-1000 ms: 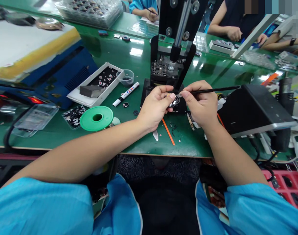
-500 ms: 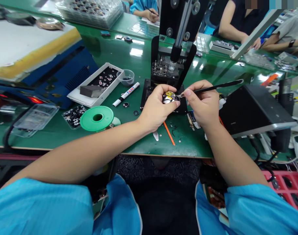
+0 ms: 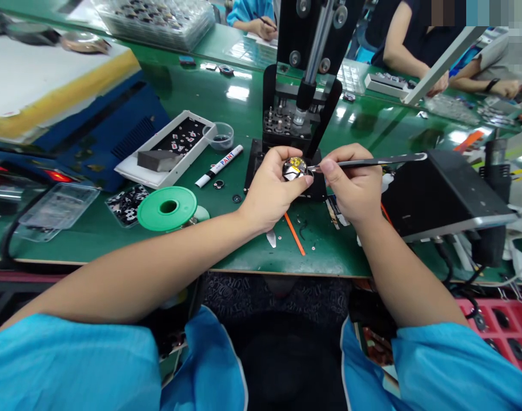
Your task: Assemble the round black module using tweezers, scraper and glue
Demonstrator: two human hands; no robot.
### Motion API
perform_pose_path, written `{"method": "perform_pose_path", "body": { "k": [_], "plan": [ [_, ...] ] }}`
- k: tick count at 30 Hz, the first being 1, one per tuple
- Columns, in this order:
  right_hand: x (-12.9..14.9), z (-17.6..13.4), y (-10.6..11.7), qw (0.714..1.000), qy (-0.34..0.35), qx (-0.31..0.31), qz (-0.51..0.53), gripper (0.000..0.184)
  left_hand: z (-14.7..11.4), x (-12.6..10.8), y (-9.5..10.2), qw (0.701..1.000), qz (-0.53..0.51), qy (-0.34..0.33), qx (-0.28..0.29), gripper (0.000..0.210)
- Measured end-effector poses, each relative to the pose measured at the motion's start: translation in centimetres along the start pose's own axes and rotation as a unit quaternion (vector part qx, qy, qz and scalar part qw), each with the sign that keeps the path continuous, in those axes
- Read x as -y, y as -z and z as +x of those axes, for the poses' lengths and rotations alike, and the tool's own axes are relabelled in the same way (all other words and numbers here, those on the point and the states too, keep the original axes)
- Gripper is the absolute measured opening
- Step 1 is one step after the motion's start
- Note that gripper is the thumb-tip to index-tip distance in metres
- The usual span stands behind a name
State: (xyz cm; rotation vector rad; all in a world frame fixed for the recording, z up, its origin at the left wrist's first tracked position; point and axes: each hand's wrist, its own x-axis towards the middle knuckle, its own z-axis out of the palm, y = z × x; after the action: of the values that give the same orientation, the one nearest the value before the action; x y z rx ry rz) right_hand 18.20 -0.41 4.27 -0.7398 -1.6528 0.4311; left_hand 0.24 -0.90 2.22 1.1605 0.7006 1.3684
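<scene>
My left hand [image 3: 274,191] is closed round the edge of a small round watch-like case [image 3: 294,169], its inner parts yellow, silver and black. Thumb and forefinger grip it from either side. Between the thumb and fingers of my right hand [image 3: 353,181] is a pair of dark tweezers [image 3: 381,161], held nearly level. The tips reach the right edge of the case; whether they pinch any part is too small to tell. Both hands are in front of a black press [image 3: 293,123] with a metal shaft, over its base.
Left of my hands lie a paint marker [image 3: 219,166], a green spool [image 3: 167,208], a white tray [image 3: 192,149] of small parts and a clear cup [image 3: 221,137]. An orange stick [image 3: 294,234] lies below them. On the right stands a black box [image 3: 449,194]. Co-workers sit across the bench.
The case has tilted so its inside faces me more. The tweezers have turned to a more level angle, their tips still at its right edge. My view has shifted slightly.
</scene>
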Motion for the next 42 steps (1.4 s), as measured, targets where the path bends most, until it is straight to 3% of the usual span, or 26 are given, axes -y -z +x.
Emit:
{"method": "perform_pose_path", "body": {
  "k": [5,14,18,21,23,30,36,42],
  "plan": [
    [0.4,0.1,0.0,1.000,-0.010,-0.002,-0.003,0.030,-0.1,-0.5,-0.2,1.000,-0.012,0.011,0.010,0.039],
    [0.0,0.0,0.0,0.998,-0.052,-0.022,-0.001,0.042,-0.4,-1.0,-0.5,1.000,-0.013,0.027,0.009,0.054],
    [-0.8,0.1,0.2,0.997,-0.070,-0.003,0.038,0.028,-0.4,-1.1,-0.4,0.998,-0.030,0.050,0.020,0.054],
    [-0.8,0.2,0.1,0.990,-0.118,0.010,0.081,0.010,-0.5,-1.4,-0.4,0.995,-0.046,0.080,0.031,0.051],
    [-0.5,0.2,-0.1,0.982,-0.150,0.020,0.115,0.009,-0.6,-1.7,-0.5,0.993,-0.061,0.091,0.037,0.047],
    [0.2,0.4,-0.3,0.949,-0.261,0.070,0.161,0.025,-0.7,-2.3,-0.8,0.987,-0.071,0.125,0.068,0.033],
    [-0.2,0.6,0.4,0.954,-0.243,0.072,0.160,0.029,-0.5,-2.4,-0.6,0.986,-0.086,0.121,0.081,0.042],
    [0.1,0.4,0.0,0.944,-0.254,0.091,0.189,0.039,-0.2,-2.6,-0.5,0.980,-0.127,0.146,0.056,0.028]
  ]
}}
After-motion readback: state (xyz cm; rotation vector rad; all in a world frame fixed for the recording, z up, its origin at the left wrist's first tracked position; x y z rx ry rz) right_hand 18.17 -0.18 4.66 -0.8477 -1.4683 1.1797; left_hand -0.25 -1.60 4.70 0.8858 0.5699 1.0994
